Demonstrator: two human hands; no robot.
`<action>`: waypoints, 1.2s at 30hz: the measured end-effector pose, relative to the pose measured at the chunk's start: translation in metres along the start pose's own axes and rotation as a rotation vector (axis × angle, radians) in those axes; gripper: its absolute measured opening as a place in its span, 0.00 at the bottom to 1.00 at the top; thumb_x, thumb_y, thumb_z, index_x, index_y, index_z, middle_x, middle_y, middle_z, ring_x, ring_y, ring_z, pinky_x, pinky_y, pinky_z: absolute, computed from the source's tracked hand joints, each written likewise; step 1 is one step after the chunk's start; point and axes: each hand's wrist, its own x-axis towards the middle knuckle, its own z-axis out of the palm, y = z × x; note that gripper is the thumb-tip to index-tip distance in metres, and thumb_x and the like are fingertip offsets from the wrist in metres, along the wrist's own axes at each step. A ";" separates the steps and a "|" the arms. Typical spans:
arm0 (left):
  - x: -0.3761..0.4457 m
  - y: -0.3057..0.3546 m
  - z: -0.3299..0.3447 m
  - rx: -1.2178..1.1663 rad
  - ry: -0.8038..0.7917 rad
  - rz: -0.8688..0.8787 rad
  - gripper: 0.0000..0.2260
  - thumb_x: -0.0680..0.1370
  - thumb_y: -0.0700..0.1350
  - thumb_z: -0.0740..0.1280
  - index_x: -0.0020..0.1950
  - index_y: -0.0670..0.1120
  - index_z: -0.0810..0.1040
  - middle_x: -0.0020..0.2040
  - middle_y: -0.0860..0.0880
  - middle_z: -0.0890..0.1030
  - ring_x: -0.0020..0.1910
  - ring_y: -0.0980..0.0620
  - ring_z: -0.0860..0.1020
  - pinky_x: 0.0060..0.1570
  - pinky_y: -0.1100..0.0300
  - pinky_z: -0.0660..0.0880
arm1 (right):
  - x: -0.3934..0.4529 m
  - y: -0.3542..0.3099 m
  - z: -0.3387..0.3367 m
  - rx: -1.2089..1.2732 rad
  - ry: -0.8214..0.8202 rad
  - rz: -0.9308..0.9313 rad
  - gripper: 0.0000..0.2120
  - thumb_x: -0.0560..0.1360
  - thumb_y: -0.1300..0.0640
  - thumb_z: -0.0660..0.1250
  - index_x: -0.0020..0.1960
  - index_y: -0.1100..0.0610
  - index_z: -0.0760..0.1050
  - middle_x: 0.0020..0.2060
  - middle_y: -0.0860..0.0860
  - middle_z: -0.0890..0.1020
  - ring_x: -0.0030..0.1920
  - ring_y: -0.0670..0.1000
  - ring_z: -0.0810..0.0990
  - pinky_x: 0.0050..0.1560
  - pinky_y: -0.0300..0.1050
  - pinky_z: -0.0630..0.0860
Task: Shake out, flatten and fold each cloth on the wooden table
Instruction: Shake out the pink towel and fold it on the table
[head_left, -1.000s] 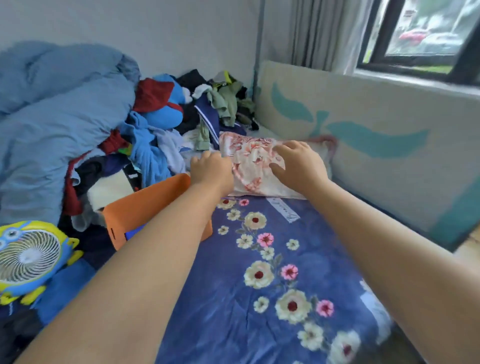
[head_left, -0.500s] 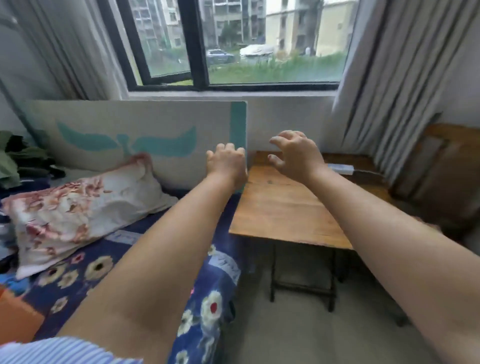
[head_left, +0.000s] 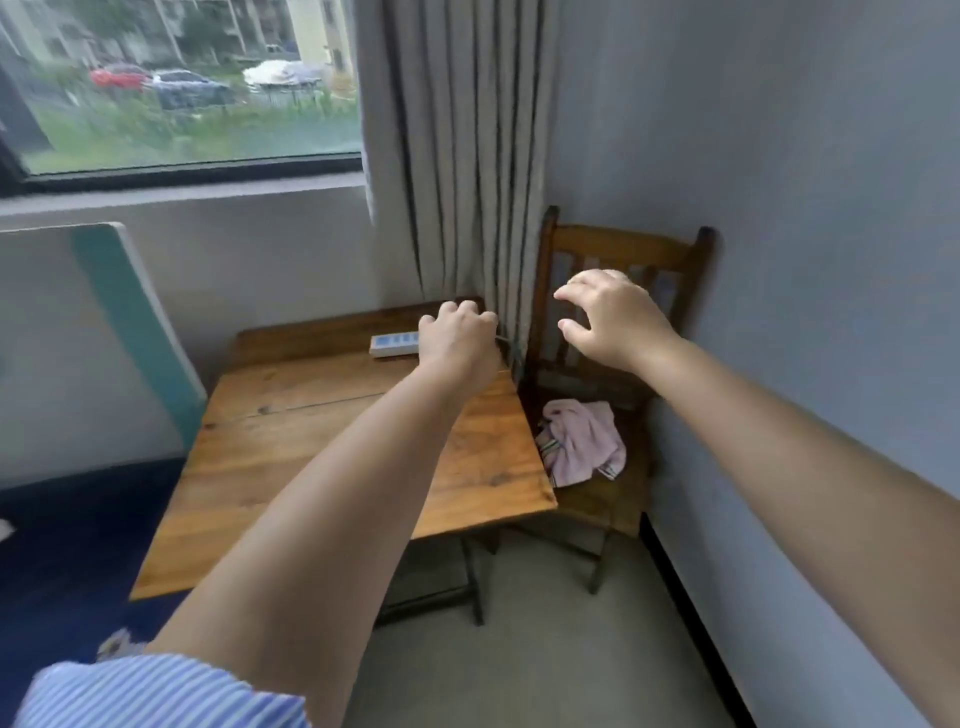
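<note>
Head view: both hands, left loosely curled, right spread, hold nothing above the worktop's far right corner. Folding looks unstarted; a pink cloth lies crumpled on the chair.

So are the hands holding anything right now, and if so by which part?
Nothing is held. The left hand hangs loosely curled above the wooden table, and the right hand is spread open in the air before the chair. The pink cloth lies untouched on the seat.
</note>
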 end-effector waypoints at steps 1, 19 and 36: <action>0.011 0.010 0.009 -0.002 -0.021 0.017 0.13 0.78 0.42 0.59 0.62 0.45 0.73 0.61 0.44 0.72 0.64 0.44 0.67 0.59 0.51 0.66 | 0.002 0.017 0.006 0.004 -0.014 0.028 0.19 0.76 0.56 0.60 0.66 0.58 0.69 0.67 0.55 0.71 0.68 0.57 0.65 0.65 0.50 0.65; 0.267 0.076 0.208 -0.006 -0.493 0.160 0.15 0.80 0.44 0.57 0.66 0.45 0.70 0.65 0.44 0.71 0.66 0.43 0.66 0.63 0.50 0.67 | 0.138 0.243 0.196 0.116 -0.283 0.438 0.17 0.77 0.58 0.58 0.65 0.59 0.71 0.65 0.55 0.73 0.67 0.56 0.67 0.64 0.45 0.65; 0.333 0.114 0.470 -0.178 -0.849 -0.182 0.17 0.82 0.48 0.51 0.62 0.41 0.72 0.62 0.42 0.75 0.61 0.45 0.73 0.57 0.55 0.71 | 0.129 0.333 0.472 0.054 -0.693 0.546 0.18 0.78 0.49 0.55 0.65 0.55 0.70 0.65 0.53 0.72 0.66 0.55 0.66 0.65 0.50 0.63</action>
